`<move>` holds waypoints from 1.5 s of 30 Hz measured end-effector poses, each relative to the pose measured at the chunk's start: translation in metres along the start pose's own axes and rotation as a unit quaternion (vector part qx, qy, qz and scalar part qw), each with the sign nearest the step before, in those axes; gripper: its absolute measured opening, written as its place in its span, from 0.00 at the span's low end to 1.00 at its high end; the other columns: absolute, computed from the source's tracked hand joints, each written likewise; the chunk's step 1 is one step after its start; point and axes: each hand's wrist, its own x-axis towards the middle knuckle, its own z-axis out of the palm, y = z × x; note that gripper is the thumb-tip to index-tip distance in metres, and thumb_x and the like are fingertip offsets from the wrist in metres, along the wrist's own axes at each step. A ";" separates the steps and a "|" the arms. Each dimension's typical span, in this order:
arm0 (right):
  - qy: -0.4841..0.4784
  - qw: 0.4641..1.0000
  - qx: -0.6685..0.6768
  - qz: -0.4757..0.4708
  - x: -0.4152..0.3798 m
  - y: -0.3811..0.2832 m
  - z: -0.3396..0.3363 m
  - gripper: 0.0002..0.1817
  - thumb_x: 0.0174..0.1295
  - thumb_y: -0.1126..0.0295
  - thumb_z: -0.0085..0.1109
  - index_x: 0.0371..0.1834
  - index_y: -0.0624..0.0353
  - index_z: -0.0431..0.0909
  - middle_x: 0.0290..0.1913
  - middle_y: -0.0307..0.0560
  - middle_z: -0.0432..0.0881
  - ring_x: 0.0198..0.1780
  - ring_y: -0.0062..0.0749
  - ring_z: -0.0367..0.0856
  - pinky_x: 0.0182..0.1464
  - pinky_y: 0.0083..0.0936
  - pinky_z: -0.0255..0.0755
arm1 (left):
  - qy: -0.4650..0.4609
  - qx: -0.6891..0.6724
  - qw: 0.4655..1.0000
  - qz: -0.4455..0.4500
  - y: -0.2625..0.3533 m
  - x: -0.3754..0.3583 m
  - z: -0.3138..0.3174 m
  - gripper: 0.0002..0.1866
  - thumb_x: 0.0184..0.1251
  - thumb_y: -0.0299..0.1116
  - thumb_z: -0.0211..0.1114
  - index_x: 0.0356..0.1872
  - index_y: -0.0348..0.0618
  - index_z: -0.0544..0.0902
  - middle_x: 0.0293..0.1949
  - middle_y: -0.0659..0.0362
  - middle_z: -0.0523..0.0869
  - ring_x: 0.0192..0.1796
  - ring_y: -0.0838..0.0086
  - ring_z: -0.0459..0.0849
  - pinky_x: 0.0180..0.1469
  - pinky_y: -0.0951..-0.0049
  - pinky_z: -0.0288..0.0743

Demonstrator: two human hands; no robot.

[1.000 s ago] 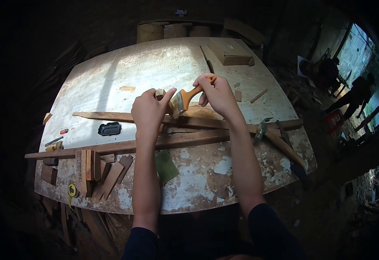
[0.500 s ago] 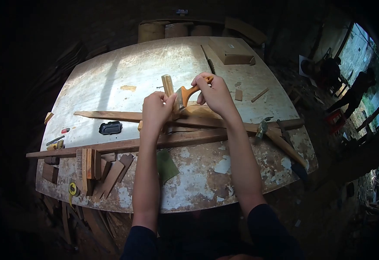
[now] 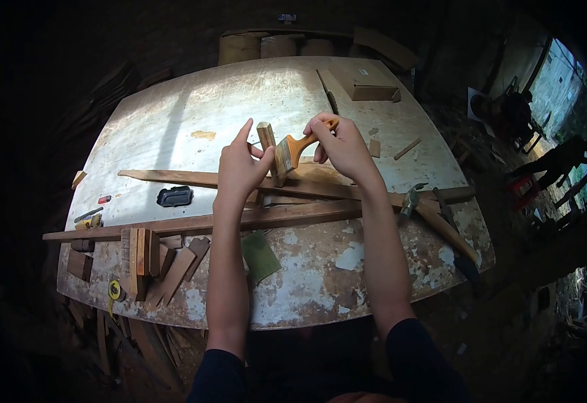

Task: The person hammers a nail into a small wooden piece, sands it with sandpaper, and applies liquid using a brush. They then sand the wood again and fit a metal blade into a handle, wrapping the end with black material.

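Just above the middle of the view, over the pale, worn table [image 3: 246, 87], the right hand [image 3: 339, 146] pinches the orange-handled brush [image 3: 301, 144] between curled fingers and thumb. The brush's bristles point toward seven o'clock, against or just beside a wooden block [image 3: 265, 134] that stands tilted. At ten o'clock the left hand [image 3: 239, 164] is partly open, index finger raised and thumb by the block; its other fingers are largely hidden, so how firmly it grips cannot be told. Long wooden bars [image 3: 172, 178] cross beneath both hands. A black tray [image 3: 174, 196] lies at nine o'clock, a hammer [image 3: 444, 232] at three, a tape measure [image 3: 114, 290] at eight. The cardboard box [image 3: 374, 87] at one o'clock bears a small pale label [image 3: 364, 72], too small to read.
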 end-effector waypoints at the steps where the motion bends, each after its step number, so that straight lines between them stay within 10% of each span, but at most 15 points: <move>1: -0.005 1.000 -0.001 -0.003 -0.001 -0.001 0.000 0.18 0.80 0.61 0.53 0.43 0.65 0.86 0.34 0.42 0.87 0.26 0.22 0.86 0.34 0.24 0.81 | -0.009 0.008 1.000 0.001 0.001 -0.001 -0.004 0.43 0.69 0.41 0.78 0.82 0.34 0.72 0.30 0.52 0.95 0.36 0.64 0.96 0.45 0.64 0.86; 11: -0.016 1.000 0.002 -0.005 -0.002 -0.005 -0.002 0.16 0.86 0.62 0.53 0.43 0.61 0.84 0.35 0.40 0.86 0.25 0.18 0.82 0.31 0.19 0.78 | -0.040 0.039 0.998 0.017 0.018 -0.006 -0.020 0.21 0.74 0.50 0.76 0.43 0.38 0.93 0.24 0.52 0.88 0.28 0.61 0.90 0.36 0.61 0.82; 38: 0.008 0.999 0.035 0.039 0.002 0.009 -0.007 0.18 0.84 0.60 0.55 0.45 0.63 0.86 0.31 0.38 0.81 0.26 0.23 0.85 0.30 0.22 0.80 | -0.038 0.064 0.995 -0.061 0.012 -0.005 -0.030 0.26 0.71 0.57 0.77 0.45 0.40 0.96 0.23 0.52 0.87 0.25 0.62 0.85 0.35 0.60 0.78; 45: 0.068 0.989 0.134 0.001 0.007 0.005 0.001 0.18 0.85 0.59 0.54 0.45 0.62 0.84 0.27 0.39 0.81 0.26 0.22 0.85 0.30 0.21 0.81 | 0.049 0.079 0.996 0.016 -0.006 -0.005 -0.017 0.28 0.67 0.58 0.80 0.46 0.39 0.97 0.33 0.48 0.91 0.40 0.59 0.90 0.46 0.59 0.82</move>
